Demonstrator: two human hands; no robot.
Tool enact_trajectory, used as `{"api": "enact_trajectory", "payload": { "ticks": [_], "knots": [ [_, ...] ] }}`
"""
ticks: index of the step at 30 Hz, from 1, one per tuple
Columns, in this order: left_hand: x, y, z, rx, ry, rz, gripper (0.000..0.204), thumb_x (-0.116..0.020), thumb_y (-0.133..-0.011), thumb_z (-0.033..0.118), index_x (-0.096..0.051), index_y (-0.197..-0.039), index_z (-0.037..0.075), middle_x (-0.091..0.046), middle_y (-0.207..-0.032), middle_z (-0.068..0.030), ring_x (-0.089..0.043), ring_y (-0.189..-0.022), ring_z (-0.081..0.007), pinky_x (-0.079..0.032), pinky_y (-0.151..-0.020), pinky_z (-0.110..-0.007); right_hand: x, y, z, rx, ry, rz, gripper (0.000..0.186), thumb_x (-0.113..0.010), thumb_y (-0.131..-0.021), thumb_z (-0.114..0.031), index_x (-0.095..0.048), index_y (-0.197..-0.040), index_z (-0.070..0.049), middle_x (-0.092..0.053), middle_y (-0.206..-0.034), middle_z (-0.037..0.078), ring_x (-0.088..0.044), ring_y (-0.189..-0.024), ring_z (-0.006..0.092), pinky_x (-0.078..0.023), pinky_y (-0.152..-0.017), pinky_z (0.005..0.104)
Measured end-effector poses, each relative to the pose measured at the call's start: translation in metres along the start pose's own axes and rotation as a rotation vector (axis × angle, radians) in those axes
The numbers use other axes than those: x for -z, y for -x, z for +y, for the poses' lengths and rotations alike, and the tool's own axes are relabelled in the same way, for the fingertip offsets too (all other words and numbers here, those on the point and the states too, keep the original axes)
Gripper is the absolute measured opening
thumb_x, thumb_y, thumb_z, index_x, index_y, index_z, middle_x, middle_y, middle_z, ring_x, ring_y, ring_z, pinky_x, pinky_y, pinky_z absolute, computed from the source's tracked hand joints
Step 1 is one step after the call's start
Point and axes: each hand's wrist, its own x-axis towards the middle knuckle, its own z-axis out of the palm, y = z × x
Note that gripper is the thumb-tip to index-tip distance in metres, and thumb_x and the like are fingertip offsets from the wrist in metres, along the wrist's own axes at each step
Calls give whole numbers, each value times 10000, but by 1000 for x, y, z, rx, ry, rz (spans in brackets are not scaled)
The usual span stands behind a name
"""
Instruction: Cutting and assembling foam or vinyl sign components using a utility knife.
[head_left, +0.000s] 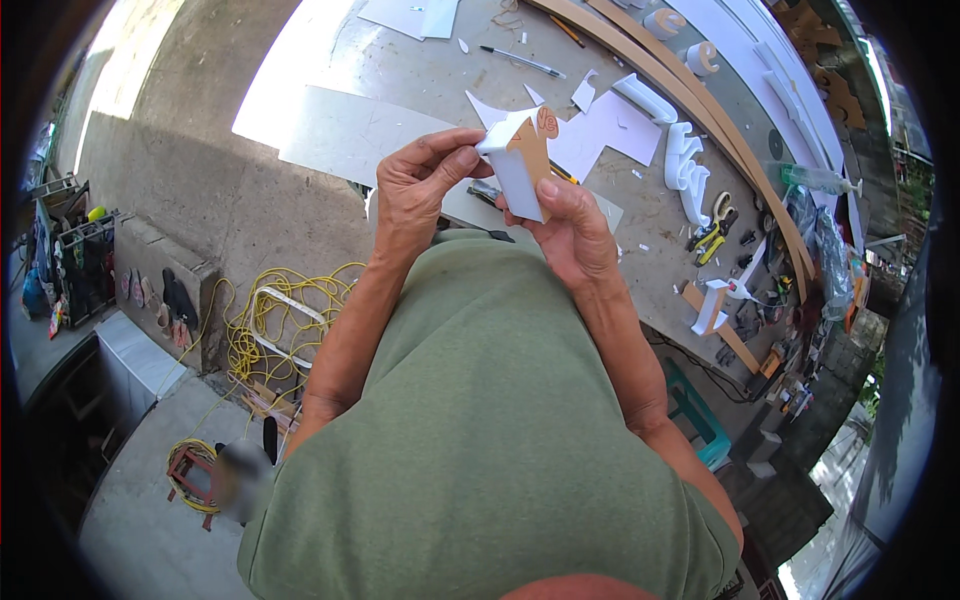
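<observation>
Head view: two bare hands are meeting over the near edge of a grey worktable (650, 285), just beyond a plain green cloth shirt (490, 400).
Right hand: the right hand (575, 230) is clamping the lower end of the piece, its thumb lying along the tan face and its other fingers going behind, partly hidden. This hand is probably serving best as a steady holder, spreading pressure instead of digging into one spot.
Left hand: thumb and forefinger of the left hand (415, 190) are pinching together on the white upper-left corner. A light fingertip pinch is likely suiting this corner, since squeezing hard could be creasing thin material.
Angular piece: the white-sided, tan-faced angular piece, seemingly of thin sheet (533, 160), is hanging between both hands, tilted and clear of the table. Turning it as one body, with both grips moving together, should be sparing its edges from twisting.
Near right: a small white-and-tan piece with a strip-like base (712, 306) is lying on the table.
Tools: yellow-and-black metal pliers (712, 238) are resting farther along, well apart from the hands.
Middle right: wavy white moulded strips (685, 170) are lying beyond the right hand.
Far: a slim clear-barrelled pen (522, 62) is lying beyond the piece, and long brown curved strips (740, 150) are running along the far right.
</observation>
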Motion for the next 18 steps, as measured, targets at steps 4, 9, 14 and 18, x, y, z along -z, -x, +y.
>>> {"api": "enact_trajectory", "payload": {
  "ticks": [4, 9, 14, 18],
  "knots": [
    [13, -4, -1, 14, -76, -74, 269, -619, -979, 123, -651, -1183, -50, -728, -994, -172, -721, -858, -223, -592, -816, -354, 4, -1, -1, -11, 45, 16, 474, -722, -860, -270, -637, -1192, 58, -685, -1023, 114, -659, -928, 203, -467, -799, 329],
    [37, -14, 14, 276, 66, -285, 617, -539, -999, 386, -465, -1311, -141, -678, -1104, -232, -706, -920, -236, -577, -844, -383, 16, -17, -4, -88, 426, 32, 470, -729, -823, -314, -672, -1085, 72, -695, -942, 116, -649, -834, 151, -475, -717, 274],
    [48, -14, 12, 382, -139, -285, 603, -636, -940, 331, -488, -1302, -127, -664, -1094, -199, -691, -935, -229, -593, -848, -375, 22, -39, -8, -175, 615, -52, 437, -772, -764, -340, -709, -994, 26, -672, -807, 56, -595, -732, 110, -430, -647, 229],
    [49, -11, 11, 405, -163, -280, 586, -681, -899, 310, -528, -1269, -117, -647, -1114, -198, -676, -976, -234, -602, -850, -392, 18, -47, -14, -226, 737, -135, 456, -774, -740, -375, -711, -966, 17, -653, -769, 48, -572, -713, 109, -411, -619, 256]
  ]
}}
